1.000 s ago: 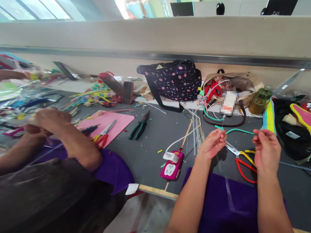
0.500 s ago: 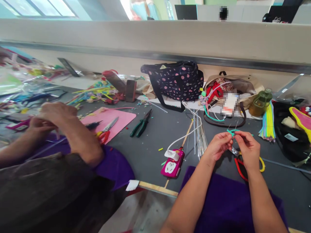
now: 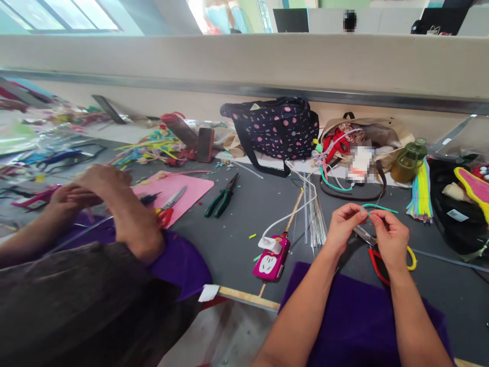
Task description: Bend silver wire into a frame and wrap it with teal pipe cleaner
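My left hand (image 3: 346,224) and my right hand (image 3: 390,232) meet fingertip to fingertip above the dark table. Both pinch a green pipe cleaner (image 3: 380,207), whose free end curves off to the right over my right hand. A thin wire rises by the fingertips, and the exact grip point is partly covered by the fingers. Just beneath my hands lie scissors (image 3: 376,257) with red and yellow handles, partly behind my right hand. A purple cloth (image 3: 353,311) is under my forearms.
A pink power strip (image 3: 273,260) with a white plug and a bundle of metal wires (image 3: 315,216) lie left of my hands. Pliers (image 3: 222,196) lie farther left. Pastel pipe cleaners (image 3: 419,196) and a bottle (image 3: 408,162) stand right. A co-worker's hands (image 3: 97,186) work at left.
My left hand has turned slightly, and its fingers have closed in against the right hand's. The green pipe cleaner now shows mostly to the right, and the thin wire has shifted.
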Available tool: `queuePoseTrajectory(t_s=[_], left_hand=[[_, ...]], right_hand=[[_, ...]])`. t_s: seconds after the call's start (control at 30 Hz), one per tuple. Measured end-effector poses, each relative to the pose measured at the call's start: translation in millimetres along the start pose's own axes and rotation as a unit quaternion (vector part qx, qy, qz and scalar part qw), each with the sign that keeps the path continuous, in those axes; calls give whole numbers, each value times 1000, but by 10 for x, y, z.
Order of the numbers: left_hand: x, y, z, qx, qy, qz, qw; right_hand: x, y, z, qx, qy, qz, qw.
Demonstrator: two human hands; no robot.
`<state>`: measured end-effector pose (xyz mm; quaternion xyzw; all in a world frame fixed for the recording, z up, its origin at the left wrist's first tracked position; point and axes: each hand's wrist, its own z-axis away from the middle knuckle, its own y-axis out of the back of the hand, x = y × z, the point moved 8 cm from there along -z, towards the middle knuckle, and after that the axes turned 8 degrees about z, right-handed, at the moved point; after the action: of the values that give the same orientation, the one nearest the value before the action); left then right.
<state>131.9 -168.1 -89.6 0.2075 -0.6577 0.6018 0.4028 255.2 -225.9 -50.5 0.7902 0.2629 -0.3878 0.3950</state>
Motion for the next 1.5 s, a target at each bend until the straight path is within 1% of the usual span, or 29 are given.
queuePoseTrajectory(t_s=[0.1,0.2,0.27,0.37,0.47,0.6,0.7,0.77,0.83,0.9,0.97,1.03,1.13,1.23,1.37,1.43,1.5], left_hand=[[31,18,6,12,-19,-12,1000],[63,39,6,26,-38,-17,999],[73,33,5,23,-43,-17,999],[67,20,4,14,-39,-11,999],[30,22,-2,10,-21,6,1000],[-29,38,-8,12,9,41,999],[-59,48,-8,15,29,70,997],[-99,43,-7,12,57,94,994],[-149,29,-5,5,89,112,990],[-175,13,-6,-1,103,114,988],[-153,3,-8,-4,84,97,992],[-95,-9,-2,-5,45,61,997],[-25,-63,27,-29,7,-8,1000],[1,-106,45,-63,3,-55,997],[40,-76,29,-77,-6,-90,993],[45,-66,26,-85,-4,-91,992],[28,-73,36,-97,13,-74,992]], right_hand=[[43,-54,17,-11,-34,-39,999],[68,-103,29,-16,-55,-67,996],[68,-109,36,-13,-55,-60,997],[32,-83,42,-4,-35,-38,999],[-33,-46,44,5,0,-17,1000],[-103,-31,42,-1,35,-2,999],[-130,-40,51,-11,49,-1,999],[-142,-52,62,-17,59,-4,998],[-147,-57,72,-14,66,-7,998],[-131,-55,74,-5,58,-10,998],[-94,-47,68,5,30,-16,999],[-56,-34,60,14,-4,-25,1000],[-18,3,53,31,-33,-43,998],[20,22,46,35,-32,-52,997],[57,8,29,24,-3,-43,999],[64,-4,16,14,7,-62,998],[55,-28,0,-9,13,-95,995]])
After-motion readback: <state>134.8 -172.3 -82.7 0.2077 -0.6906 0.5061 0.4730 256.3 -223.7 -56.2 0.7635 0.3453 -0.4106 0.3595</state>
